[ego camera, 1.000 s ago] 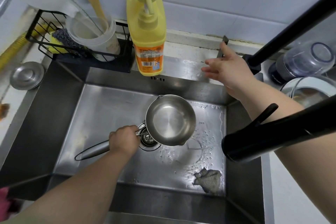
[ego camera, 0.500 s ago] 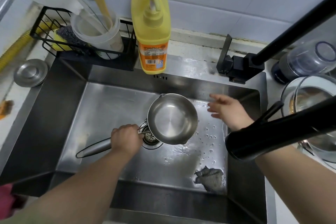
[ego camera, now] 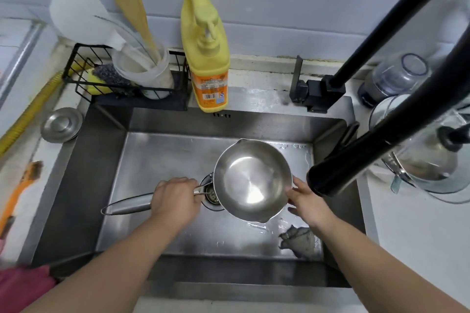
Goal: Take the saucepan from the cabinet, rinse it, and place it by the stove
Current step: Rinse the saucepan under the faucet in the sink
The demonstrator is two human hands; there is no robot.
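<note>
The left hand (ego camera: 175, 201) is closed round the handle of the saucepan (ego camera: 251, 180), holding it over the drain (ego camera: 212, 195) in the sink (ego camera: 106, 150), while the right hand (ego camera: 309, 202), a second ago up at the tap lever (ego camera: 297, 76), has come down and now rests loosely open with fingertips on the pan's right rim. That probably means the lever is set and rinsing is due, though no stream shows from the spout (ego camera: 328, 180). The pan looks empty; the sink holds droplets and a crumpled cloth (ego camera: 297, 237).
</note>
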